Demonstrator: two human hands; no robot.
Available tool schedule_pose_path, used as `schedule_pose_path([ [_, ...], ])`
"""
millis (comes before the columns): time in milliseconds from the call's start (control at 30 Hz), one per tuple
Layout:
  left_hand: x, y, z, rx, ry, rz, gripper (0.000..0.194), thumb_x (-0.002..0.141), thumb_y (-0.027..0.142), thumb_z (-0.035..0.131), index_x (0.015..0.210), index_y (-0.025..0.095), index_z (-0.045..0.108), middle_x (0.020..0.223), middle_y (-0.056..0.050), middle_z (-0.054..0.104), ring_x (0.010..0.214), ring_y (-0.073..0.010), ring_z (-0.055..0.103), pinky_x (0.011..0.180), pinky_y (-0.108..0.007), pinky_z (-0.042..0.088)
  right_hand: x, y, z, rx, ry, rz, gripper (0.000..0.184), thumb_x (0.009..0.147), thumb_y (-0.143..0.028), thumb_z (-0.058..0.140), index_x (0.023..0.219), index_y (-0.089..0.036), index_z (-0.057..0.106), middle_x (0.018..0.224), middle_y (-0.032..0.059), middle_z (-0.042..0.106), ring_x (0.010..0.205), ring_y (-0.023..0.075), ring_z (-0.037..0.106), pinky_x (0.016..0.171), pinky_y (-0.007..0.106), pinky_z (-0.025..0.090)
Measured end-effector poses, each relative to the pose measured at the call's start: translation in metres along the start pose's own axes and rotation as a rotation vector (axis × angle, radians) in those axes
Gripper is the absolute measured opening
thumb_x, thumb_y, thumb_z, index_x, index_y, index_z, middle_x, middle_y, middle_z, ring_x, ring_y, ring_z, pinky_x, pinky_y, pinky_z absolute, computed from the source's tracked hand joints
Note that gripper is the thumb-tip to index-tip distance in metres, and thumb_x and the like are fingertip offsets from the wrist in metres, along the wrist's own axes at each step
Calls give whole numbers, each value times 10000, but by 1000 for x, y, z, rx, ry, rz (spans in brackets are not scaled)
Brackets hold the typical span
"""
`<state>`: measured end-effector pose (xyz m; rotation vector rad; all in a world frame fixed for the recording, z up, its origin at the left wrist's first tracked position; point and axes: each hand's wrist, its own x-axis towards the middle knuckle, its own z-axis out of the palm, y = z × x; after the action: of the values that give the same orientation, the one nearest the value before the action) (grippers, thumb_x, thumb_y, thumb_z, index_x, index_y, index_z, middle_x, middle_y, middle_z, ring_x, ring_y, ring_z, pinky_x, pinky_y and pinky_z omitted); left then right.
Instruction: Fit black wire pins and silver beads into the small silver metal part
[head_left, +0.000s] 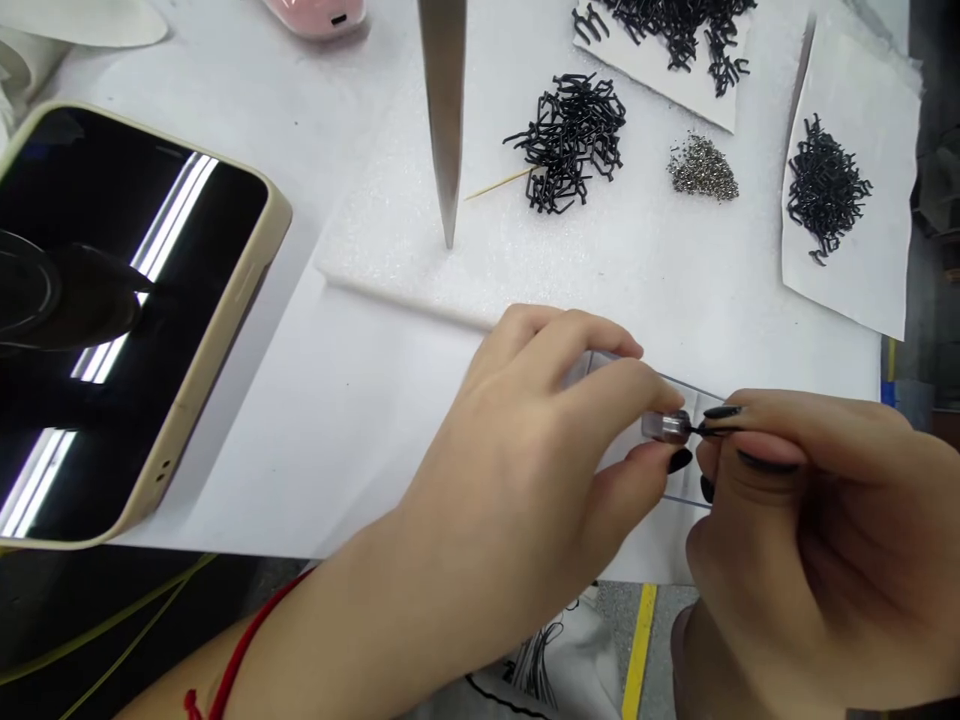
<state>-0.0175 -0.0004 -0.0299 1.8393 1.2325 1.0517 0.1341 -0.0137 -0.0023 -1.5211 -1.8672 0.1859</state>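
Head view: what do the hands hold?

— The left hand [536, 450] pinches a small metal part [675, 426] between thumb and finger; the right hand [825, 520] grips a thin black piece [709, 431] at the part's end. Whether they touch is too small to tell.

— Why fingertips only?

— Apparently the left steadies the part while the right guides the piece finely. A clear tray [681, 488] lies beneath the fingertips, perhaps to catch drops.

— And around them?

— Ahead of the hands, a black pile [574, 145] and silver grains [703, 170] sit apart on foam [390, 240], probably for easy picking. A phone [187, 250] rests left of the left hand on the worktop [352, 400], likely kept aside.
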Motion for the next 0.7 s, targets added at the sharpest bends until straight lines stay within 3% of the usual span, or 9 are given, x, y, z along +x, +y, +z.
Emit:
schedule_pose_path([
  [200,1,-2,1,7,15,5,119,873,181,640,978,206,692,1077,0,633,1051,-135,528,931,-241,446,4,0,3,-64,7,-22,125,799,-125,597,698,-199,589,580,-19,575,537,102,544,475,283,360],
  [400,2,-1,1,5,11,-17,150,853,160,648,985,213,694,1081,3,632,1059,-144,524,928,-250,445,-6,-12,4,-58,9,106,160,939,-137,486,845,-207,593,757,27,576,696,153,546,632,346,366],
  [700,2,-1,3,-7,21,-9,139,851,147,634,963,202,694,1074,-3,639,1054,-154,522,922,-268,454,-8,-15,5,-96,16,115,157,945,-180,491,826,-197,592,730,26,560,690,149,534,643,342,374],
])
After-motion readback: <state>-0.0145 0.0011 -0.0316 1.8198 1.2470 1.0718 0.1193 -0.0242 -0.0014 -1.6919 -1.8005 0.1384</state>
